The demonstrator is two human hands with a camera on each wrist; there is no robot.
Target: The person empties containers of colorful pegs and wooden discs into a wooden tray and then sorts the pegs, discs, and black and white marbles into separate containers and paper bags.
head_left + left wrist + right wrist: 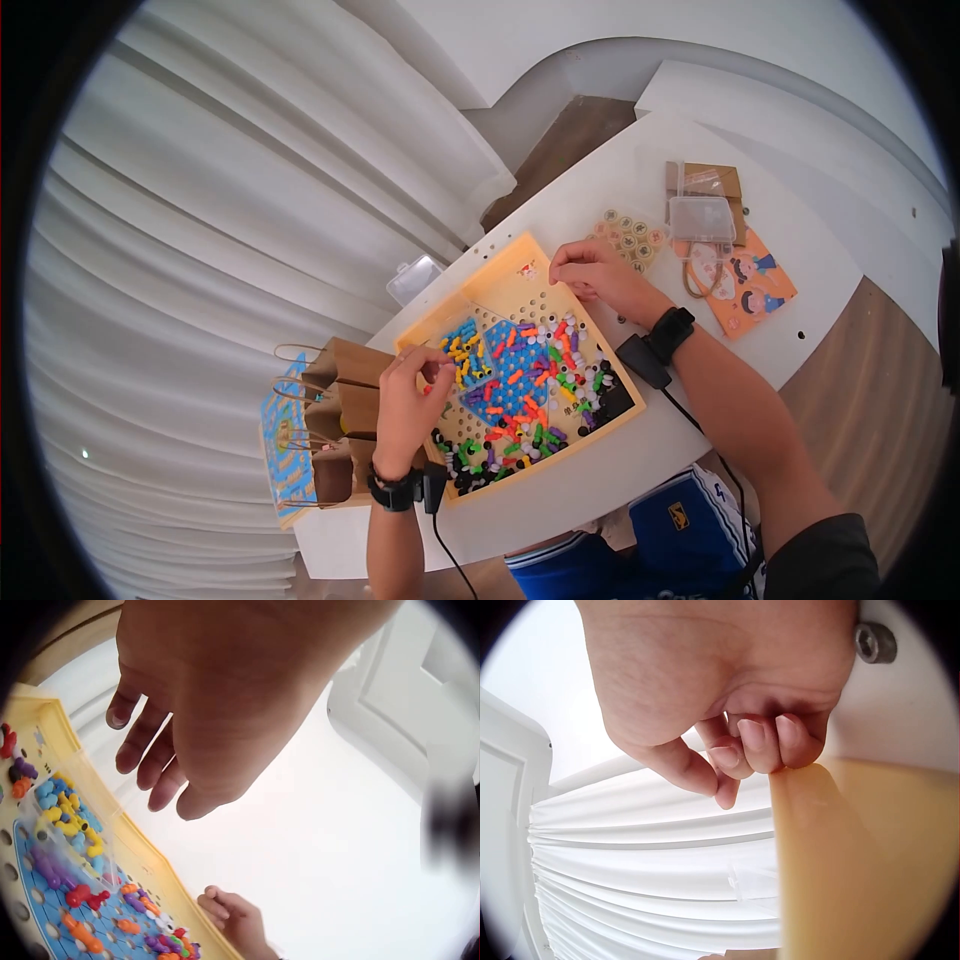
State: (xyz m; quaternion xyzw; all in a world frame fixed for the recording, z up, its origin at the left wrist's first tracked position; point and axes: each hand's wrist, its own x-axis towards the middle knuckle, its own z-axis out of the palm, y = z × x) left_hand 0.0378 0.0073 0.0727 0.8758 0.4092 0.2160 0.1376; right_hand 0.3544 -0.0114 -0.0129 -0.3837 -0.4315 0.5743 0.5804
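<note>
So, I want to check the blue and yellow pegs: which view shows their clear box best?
The left wrist view: the clear box appears largest there, with its blue and yellow pegs distinct. The head view shows it smaller, next to the left hand. The right wrist view does not show it.

On my head view, the box (pixel 560 456) sits on the table (pixel 335 550), pegs (pixel 515 375) lying in it and in the small tray (pixel 106 817) inside. I see paper bags (pixel 360 375) left of it, and discs (pixel 635 240) to its right, before a case (pixel 703 218).
</note>
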